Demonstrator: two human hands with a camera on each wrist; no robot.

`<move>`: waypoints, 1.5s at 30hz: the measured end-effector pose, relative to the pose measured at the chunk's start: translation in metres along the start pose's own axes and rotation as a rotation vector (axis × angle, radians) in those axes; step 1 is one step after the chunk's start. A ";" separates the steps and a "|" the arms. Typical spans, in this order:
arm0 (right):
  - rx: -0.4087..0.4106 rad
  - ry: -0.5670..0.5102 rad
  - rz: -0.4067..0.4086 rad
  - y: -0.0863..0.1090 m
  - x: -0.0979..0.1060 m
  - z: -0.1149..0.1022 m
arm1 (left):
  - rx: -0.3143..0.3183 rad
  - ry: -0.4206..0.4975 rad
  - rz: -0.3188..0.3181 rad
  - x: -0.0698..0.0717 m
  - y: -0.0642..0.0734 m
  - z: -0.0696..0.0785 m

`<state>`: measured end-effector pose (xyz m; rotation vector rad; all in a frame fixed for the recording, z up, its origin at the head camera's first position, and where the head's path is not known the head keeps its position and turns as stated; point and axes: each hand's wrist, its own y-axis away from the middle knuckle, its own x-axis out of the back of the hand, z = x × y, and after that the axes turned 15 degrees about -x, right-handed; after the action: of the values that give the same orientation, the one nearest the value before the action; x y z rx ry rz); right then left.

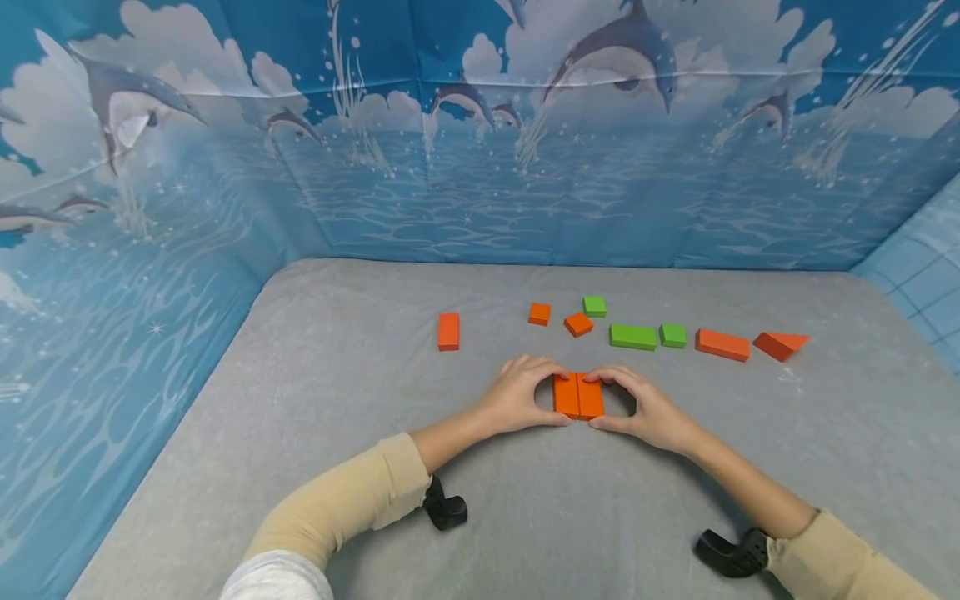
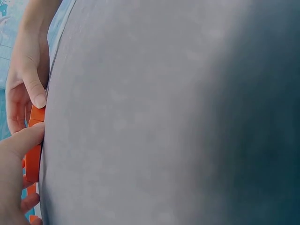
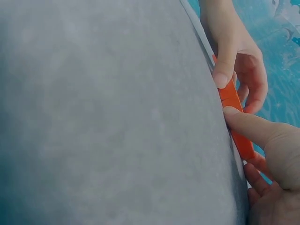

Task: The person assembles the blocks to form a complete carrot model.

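Two orange rectangular blocks lie side by side on the grey cloth, long sides touching. My left hand pinches the left orange block, thumb at its near end and fingers at its far end. In the same way, my right hand pinches the right orange block. The left wrist view shows the left thumb pressed to the edge of an orange block. From the right wrist, the right thumb touches an orange block; some fingers are partly hidden.
Beyond the hands lie an upright-lying orange block, two small orange blocks, two small green blocks, a long green block, a long orange block and an orange triangular block. A dolphin-print curtain borders the grey cloth.
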<state>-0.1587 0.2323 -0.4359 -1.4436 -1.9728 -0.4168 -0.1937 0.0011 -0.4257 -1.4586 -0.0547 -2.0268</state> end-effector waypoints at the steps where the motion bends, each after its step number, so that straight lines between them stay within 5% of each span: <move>1: 0.001 -0.001 -0.001 0.000 0.000 0.000 | 0.000 0.003 0.004 0.000 0.000 0.000; 11: -0.014 -0.011 -0.011 0.001 0.002 -0.003 | -0.007 0.047 0.017 -0.003 0.001 -0.003; 16: -0.019 -0.006 -0.013 0.001 0.002 -0.002 | -0.011 0.139 -0.020 0.007 0.002 -0.008; 20: -0.022 -0.010 -0.016 0.001 0.002 -0.003 | 0.016 0.172 0.029 0.028 0.009 -0.027; 26: -0.024 -0.016 -0.018 0.001 0.000 0.000 | 0.140 0.045 0.162 0.062 0.033 -0.073; 30: -0.019 -0.017 -0.014 0.001 0.000 0.001 | 0.228 0.019 0.180 0.076 0.050 -0.095; 38: -0.014 -0.027 -0.029 0.002 0.002 -0.004 | 0.300 0.047 0.137 0.081 0.070 -0.115; 45: -0.008 -0.035 -0.030 0.002 0.002 -0.004 | 0.296 0.081 0.146 0.080 0.076 -0.119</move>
<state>-0.1560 0.2320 -0.4314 -1.4366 -2.0250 -0.4164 -0.2694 -0.1420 -0.4265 -1.1619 -0.1996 -1.8666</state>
